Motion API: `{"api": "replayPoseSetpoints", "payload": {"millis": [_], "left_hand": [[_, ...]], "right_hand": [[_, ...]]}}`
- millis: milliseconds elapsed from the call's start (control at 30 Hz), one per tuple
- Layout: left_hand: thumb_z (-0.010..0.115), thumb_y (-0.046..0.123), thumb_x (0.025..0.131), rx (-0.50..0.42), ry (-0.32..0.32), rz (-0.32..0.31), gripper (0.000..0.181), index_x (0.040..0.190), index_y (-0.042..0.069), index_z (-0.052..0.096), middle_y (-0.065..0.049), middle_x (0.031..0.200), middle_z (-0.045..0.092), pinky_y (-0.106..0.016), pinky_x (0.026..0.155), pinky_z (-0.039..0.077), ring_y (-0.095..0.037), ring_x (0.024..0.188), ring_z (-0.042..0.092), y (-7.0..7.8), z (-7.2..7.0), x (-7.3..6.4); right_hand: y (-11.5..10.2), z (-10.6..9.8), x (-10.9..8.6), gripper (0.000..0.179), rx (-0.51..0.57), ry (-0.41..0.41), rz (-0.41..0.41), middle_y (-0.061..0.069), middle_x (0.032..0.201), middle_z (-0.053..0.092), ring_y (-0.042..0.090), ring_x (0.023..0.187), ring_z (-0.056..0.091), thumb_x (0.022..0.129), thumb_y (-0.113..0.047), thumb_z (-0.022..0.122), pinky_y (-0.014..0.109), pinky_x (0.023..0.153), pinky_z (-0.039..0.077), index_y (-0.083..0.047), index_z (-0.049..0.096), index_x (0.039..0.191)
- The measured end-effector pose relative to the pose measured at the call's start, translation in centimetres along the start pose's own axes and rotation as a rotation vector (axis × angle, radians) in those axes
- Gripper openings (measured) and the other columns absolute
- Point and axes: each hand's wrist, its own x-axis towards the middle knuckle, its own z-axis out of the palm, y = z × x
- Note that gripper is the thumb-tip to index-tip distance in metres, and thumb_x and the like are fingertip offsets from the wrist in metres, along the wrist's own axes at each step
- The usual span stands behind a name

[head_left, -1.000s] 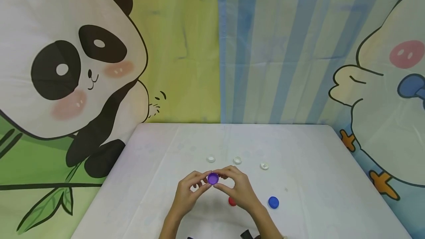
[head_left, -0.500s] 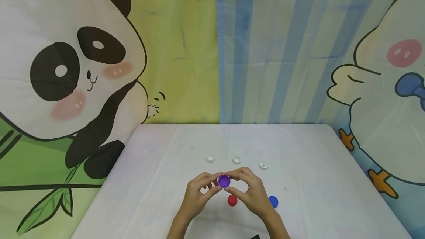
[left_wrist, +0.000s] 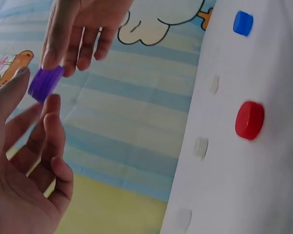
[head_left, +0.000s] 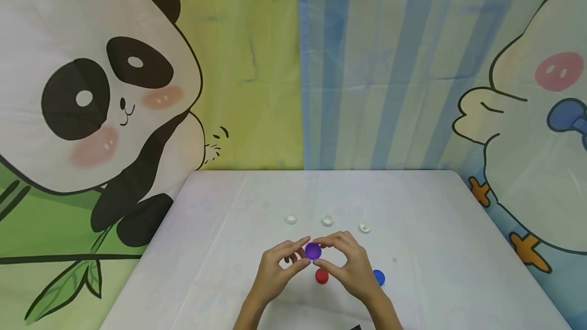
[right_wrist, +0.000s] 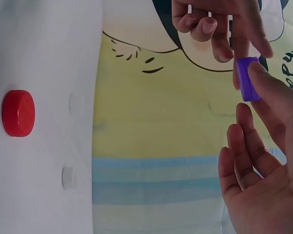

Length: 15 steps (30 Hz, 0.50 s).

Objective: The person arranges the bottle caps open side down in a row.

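Right hand pinches purple bottle cap; left hand parted beside it, contact unclear. Light, even rim pressure should prevent slipping.

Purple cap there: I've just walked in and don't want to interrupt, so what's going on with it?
A person is holding the purple cap up above the table. The right hand pinches it; the left hand has its fingertips right by its edge, though whether they touch is hard to tell. A red cap and a blue cap lie on the table, with three pale round pieces farther back.
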Motion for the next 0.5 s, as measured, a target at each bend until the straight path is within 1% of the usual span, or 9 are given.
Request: {"api": "replayPoseSetpoints", "payload": {"millis": [67,167,233,300,400,500], "left_hand": [[0.065,0.021,0.082,-0.062,-0.005,-0.095,0.033,0.112,0.009,0.063,0.004,0.076,0.061,-0.022,0.057,0.045,-0.005,0.066,0.053,0.0,0.1,0.0],[0.065,0.024,0.081,-0.194,-0.003,-0.278,0.028,0.107,0.012,0.066,0.0,0.076,0.061,-0.022,0.057,0.045,-0.007,0.063,0.052,0.2,0.3,-0.1],[0.066,0.025,0.081,-0.263,0.0,-0.391,0.026,0.104,0.013,0.067,-0.003,0.077,0.061,-0.021,0.055,0.044,-0.007,0.062,0.051,0.3,0.3,-0.1],[0.066,0.025,0.08,-0.312,-0.005,-0.478,0.025,0.102,0.012,0.068,-0.005,0.08,0.062,-0.02,0.056,0.043,-0.007,0.062,0.051,0.4,0.3,-0.1],[0.066,0.022,0.081,-0.347,-0.028,-0.561,0.024,0.1,0.007,0.068,-0.006,0.084,0.064,-0.018,0.056,0.042,-0.006,0.063,0.05,0.3,0.3,-0.1],[0.066,0.024,0.081,-0.36,-0.049,-0.602,0.024,0.098,0.007,0.068,-0.004,0.083,0.064,-0.018,0.056,0.041,-0.007,0.063,0.05,0.1,0.4,-0.2]], "right_hand": [[0.1,0.1,0.0,0.035,-0.008,0.005,-0.018,-0.009,0.097,0.06,0.009,0.092,0.05,0.072,-0.023,0.075,0.024,0.076,0.045,-0.019,0.064,0.106],[0.0,0.1,0.0,0.037,-0.012,0.005,-0.036,-0.008,0.096,0.06,0.01,0.092,0.05,0.07,-0.018,0.076,0.022,0.076,0.045,-0.016,0.064,0.104],[-0.4,0.1,0.1,0.037,-0.014,0.012,-0.057,-0.005,0.094,0.06,0.012,0.09,0.05,0.067,-0.013,0.078,0.021,0.076,0.044,-0.014,0.065,0.102],[-1.1,-0.1,0.3,0.037,-0.016,0.02,-0.073,-0.003,0.092,0.06,0.014,0.088,0.05,0.066,-0.009,0.079,0.02,0.076,0.044,-0.011,0.066,0.1],[-2.2,-0.3,0.8,0.037,-0.023,0.032,-0.095,-0.001,0.09,0.061,0.016,0.085,0.05,0.063,-0.004,0.079,0.02,0.075,0.044,-0.008,0.066,0.098],[-2.8,-0.5,0.9,0.038,-0.021,0.031,-0.101,0.0,0.09,0.061,0.017,0.085,0.05,0.062,-0.002,0.079,0.019,0.075,0.043,-0.007,0.066,0.097]]}}
